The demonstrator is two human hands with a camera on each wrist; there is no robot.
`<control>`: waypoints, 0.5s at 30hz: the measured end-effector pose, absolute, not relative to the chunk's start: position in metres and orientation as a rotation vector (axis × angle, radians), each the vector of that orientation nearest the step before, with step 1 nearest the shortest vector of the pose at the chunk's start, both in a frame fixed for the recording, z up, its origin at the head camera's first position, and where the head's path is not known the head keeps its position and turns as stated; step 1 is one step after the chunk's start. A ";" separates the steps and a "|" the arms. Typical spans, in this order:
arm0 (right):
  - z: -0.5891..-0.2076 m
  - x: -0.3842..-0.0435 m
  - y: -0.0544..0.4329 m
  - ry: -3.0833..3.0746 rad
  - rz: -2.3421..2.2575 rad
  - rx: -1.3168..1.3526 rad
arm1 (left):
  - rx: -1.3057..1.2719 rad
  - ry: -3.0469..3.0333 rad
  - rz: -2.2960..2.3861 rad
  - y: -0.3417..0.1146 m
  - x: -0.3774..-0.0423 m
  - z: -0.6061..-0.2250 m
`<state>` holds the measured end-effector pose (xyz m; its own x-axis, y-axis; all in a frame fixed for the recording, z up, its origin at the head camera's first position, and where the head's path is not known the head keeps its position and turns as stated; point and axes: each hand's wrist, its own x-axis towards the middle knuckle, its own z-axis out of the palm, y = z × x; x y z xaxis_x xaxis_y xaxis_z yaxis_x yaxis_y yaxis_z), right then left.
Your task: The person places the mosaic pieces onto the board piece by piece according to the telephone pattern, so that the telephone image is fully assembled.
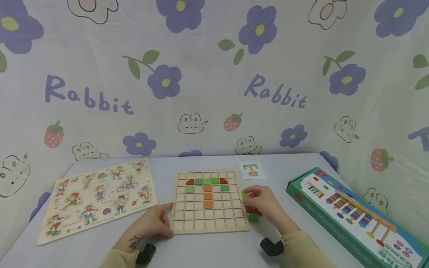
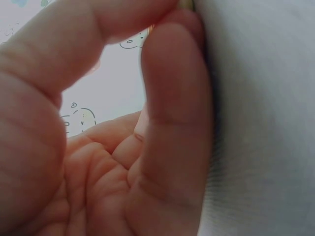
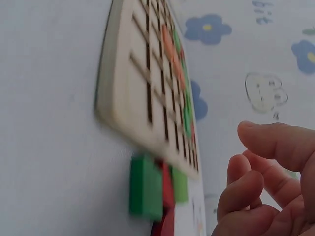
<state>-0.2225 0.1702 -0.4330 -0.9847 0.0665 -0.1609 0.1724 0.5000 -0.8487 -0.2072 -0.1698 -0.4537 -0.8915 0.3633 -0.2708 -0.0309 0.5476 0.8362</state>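
Observation:
A wooden grid board (image 1: 211,232) lies before me, a T shape of coloured blocks in its cells. Green blocks (image 1: 207,181) and two red rounded ones (image 1: 190,182) form the top, above an orange column (image 1: 208,196). My left hand (image 1: 149,224) touches the board's left edge with its fingertips. Beside the right edge, my right hand (image 1: 266,203) hovers over a small group of loose blocks, including a dark green block (image 3: 146,189), a red block (image 3: 168,187) and a light green block (image 3: 180,186). Thumb and fingers stand apart in the right wrist view; no block shows between them.
Behind the board's right corner lies a white card (image 1: 252,170) printed with a coloured T pattern. A wooden picture puzzle (image 1: 100,201) is at the left. A green game box (image 1: 355,219) occupies the right side. A patterned cloth (image 1: 207,82) hangs behind the table.

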 end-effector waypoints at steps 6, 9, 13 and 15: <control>-0.444 -0.220 0.202 2.634 -1.422 0.309 | 0.270 2.370 1.296 -0.171 -0.207 -0.454; -0.446 -0.217 0.210 2.642 -1.357 0.327 | 0.274 2.366 1.301 -0.171 -0.207 -0.454; -0.445 -0.212 0.214 2.638 -1.272 0.333 | 0.273 2.360 1.307 -0.171 -0.207 -0.454; -0.445 -0.211 0.215 2.631 -1.242 0.335 | 0.269 2.358 1.309 -0.170 -0.207 -0.454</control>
<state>-0.2109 0.2149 -0.4450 -0.9517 0.1135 -0.2852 0.2924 0.6184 -0.7294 -0.2069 -0.1704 -0.4535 -0.8897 0.3668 -0.2720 -0.0369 0.5360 0.8434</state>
